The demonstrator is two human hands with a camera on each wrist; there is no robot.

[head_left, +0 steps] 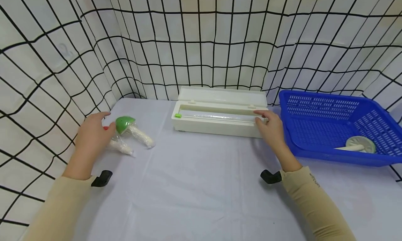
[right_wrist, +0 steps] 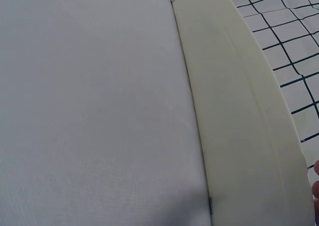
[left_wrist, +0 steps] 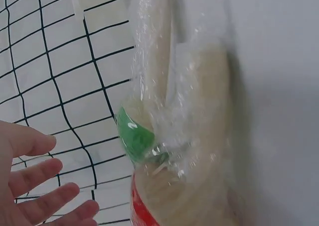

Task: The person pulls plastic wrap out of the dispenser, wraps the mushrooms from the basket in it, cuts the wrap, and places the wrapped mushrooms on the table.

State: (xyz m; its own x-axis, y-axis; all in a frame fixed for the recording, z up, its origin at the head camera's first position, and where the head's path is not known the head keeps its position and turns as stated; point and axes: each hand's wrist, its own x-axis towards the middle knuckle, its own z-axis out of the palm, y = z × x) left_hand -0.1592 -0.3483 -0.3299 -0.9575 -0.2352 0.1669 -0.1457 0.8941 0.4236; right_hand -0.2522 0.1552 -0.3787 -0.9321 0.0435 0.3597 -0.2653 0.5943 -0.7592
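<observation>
My left hand (head_left: 91,134) is beside a mushroom-shaped item with a red cap (left_wrist: 143,211) and a pale stem, wrapped in clear plastic. In the left wrist view, the fingers are spread and stand apart from it. Next to it lies a similar wrapped green-capped mushroom (head_left: 125,124). My right hand (head_left: 272,127) is at the right end of a long white cling film box (head_left: 216,129), thumb and forefinger over its opening. The lid (head_left: 223,96) is raised, showing a roll of clear film (head_left: 216,116) and a small green piece (head_left: 178,115) at the left.
To the right stands a blue perforated basket (head_left: 317,153) holding a round pale item with a green rim and a stem (head_left: 361,143). A black wire grid (head_left: 205,42) borders the white-covered table (head_left: 194,188) at the back and sides.
</observation>
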